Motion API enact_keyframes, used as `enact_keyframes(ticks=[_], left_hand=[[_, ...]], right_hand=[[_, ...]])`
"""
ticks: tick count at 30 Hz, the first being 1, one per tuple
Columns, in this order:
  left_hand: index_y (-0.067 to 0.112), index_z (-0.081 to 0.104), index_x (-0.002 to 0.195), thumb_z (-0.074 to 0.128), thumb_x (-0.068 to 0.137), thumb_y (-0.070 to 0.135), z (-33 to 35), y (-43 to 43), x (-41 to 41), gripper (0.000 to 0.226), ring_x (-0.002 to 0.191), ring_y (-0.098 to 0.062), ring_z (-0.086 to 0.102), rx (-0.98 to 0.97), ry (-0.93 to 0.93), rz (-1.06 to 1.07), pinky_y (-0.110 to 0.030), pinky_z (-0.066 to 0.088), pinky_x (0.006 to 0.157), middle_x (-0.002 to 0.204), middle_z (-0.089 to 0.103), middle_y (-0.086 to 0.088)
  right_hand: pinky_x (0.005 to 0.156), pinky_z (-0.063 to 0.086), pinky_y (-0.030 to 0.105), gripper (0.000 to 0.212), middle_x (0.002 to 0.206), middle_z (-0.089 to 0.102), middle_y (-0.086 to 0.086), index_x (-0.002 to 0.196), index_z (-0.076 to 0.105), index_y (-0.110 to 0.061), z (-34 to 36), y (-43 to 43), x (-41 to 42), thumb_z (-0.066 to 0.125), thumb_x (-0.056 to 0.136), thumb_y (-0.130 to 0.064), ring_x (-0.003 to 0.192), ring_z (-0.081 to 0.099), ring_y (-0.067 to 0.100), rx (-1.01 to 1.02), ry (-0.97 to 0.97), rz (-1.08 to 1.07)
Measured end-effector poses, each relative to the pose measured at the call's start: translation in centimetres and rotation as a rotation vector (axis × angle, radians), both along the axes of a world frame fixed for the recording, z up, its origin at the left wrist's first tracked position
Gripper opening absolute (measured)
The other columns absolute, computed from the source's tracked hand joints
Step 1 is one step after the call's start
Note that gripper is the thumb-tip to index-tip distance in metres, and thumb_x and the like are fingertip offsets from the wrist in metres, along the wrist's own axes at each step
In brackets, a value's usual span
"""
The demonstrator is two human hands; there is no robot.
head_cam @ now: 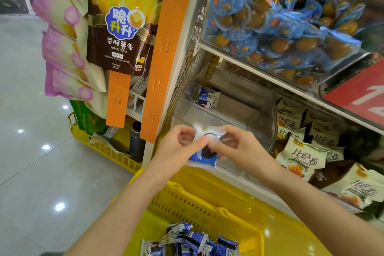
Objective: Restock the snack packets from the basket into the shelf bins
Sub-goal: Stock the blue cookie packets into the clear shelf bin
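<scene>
Packet (204, 157), blue/white wrapper, is mid-air between both grips, not yet in a bin. The left grip (180, 143) pinches its left edge, fingers curled on the wrapper. The right grip (239, 145) pinches the right/top edge the same way. The wrapper's top half is blown out by glare, so it may be one packet or two stacked; can't tell.

Clear bin (268, 122) sits just beyond the grips. It's close to bare, with one matching packet (205, 97) at the back.

Yellow basket (207, 203) is below the grips, on the near side. A pile of the same packets (187, 241) lies in it, several visible and cut off by the frame edge.

Read: this bin is barely started and most of the load is left. Next is to drop this one in, then go back to the basket.

Right of the right grip, the neighbouring bin of cream packets (301, 156) looks stocked. Above the grips, the top bin (280, 27) is full of blue packs. Left of the left grip, a second yellow basket (104, 145) sits on the floor.
</scene>
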State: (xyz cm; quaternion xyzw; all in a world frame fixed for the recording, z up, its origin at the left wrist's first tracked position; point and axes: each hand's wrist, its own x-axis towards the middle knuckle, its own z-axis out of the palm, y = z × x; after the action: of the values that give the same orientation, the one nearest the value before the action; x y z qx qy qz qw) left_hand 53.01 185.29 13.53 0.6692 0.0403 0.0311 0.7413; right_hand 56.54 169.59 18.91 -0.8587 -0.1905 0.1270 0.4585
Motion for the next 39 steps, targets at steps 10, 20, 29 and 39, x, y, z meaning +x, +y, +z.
enact_keyframes(ticks=[10,20,29,39], left_hand=[[0.020,0.060,0.104,0.063,0.086,0.012,-0.3,-0.5,0.4,0.019,0.081,-0.011,0.067,0.042,-0.047,0.031,-0.021,0.056,0.068,0.096,0.068,0.002],[0.023,0.049,0.126,0.054,0.092,0.025,0.6,0.6,5.4,0.035,0.108,0.001,0.047,0.711,-0.316,0.042,-0.016,0.036,0.093,0.115,0.051,0.014],[0.023,0.065,0.102,0.021,0.093,0.044,-2.4,1.7,7.7,0.049,0.091,-0.008,0.056,1.158,-0.530,-0.148,-0.021,0.027,0.079,0.098,0.067,0.007],[0.020,0.068,0.090,0.036,0.096,0.034,-3.9,2.4,8.4,0.035,0.077,-0.013,0.060,1.180,-0.649,-0.110,-0.025,0.032,0.073,0.085,0.068,0.006]], right_hand=[[0.079,0.054,0.018,0.033,0.101,0.068,-0.010,0.107,0.052,-0.026,-0.6,-1.7,1.2,0.070,0.080,-0.016,0.089,0.067,0.001,-0.005,0.063,-0.042],[0.067,0.049,0.020,0.025,0.102,0.067,-0.005,0.103,0.062,-0.028,-0.4,-2.3,7.6,0.071,0.080,-0.031,0.084,0.064,0.005,-0.088,-0.164,-0.347],[0.095,0.037,0.033,0.037,0.126,0.056,0.020,0.120,0.056,0.001,-4.6,-1.4,22.3,0.058,0.091,-0.023,0.117,0.050,0.032,-0.546,-0.147,-0.549],[0.094,0.043,0.041,0.038,0.125,0.055,0.020,0.124,0.051,-0.003,-7.6,-1.9,26.2,0.061,0.088,-0.014,0.112,0.054,0.034,-0.575,-0.243,-0.474]])
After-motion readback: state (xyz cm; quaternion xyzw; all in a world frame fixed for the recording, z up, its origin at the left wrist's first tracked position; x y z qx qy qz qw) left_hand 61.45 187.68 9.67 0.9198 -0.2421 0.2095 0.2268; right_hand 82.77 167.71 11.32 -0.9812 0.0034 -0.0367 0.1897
